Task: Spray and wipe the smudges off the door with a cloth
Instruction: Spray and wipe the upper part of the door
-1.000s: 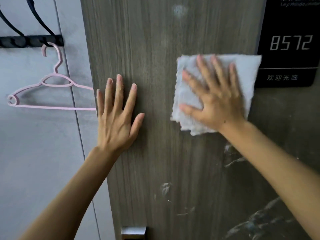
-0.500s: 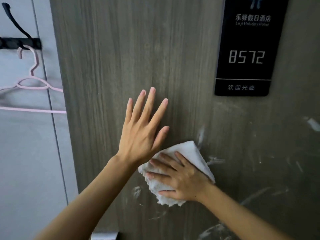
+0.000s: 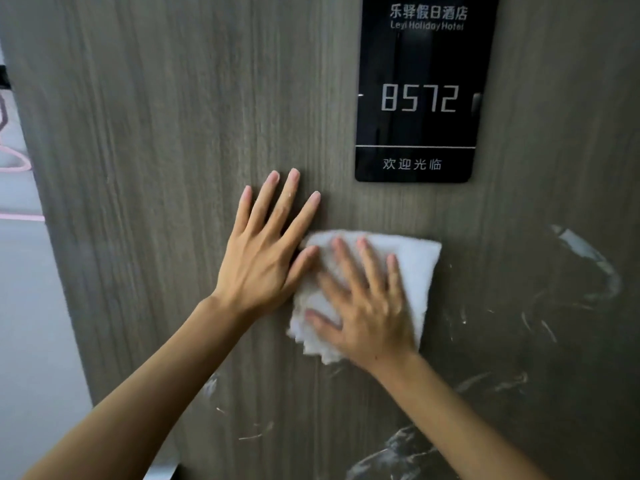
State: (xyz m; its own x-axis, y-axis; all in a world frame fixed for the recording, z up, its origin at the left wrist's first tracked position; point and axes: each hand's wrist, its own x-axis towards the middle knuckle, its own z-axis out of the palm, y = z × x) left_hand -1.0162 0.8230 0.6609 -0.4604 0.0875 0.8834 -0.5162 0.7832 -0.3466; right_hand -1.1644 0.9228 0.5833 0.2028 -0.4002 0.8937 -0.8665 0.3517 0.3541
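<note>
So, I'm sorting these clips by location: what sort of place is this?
Most likely a hotel: the black plaque on the door reads "Leyi Holiday Hotel" with the number 8572. A pink hanger shows at the left edge.

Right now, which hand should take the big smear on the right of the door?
Right hand: it presses the cloth flat, beside that smear. Left hand is bare, braced on the door.
</note>
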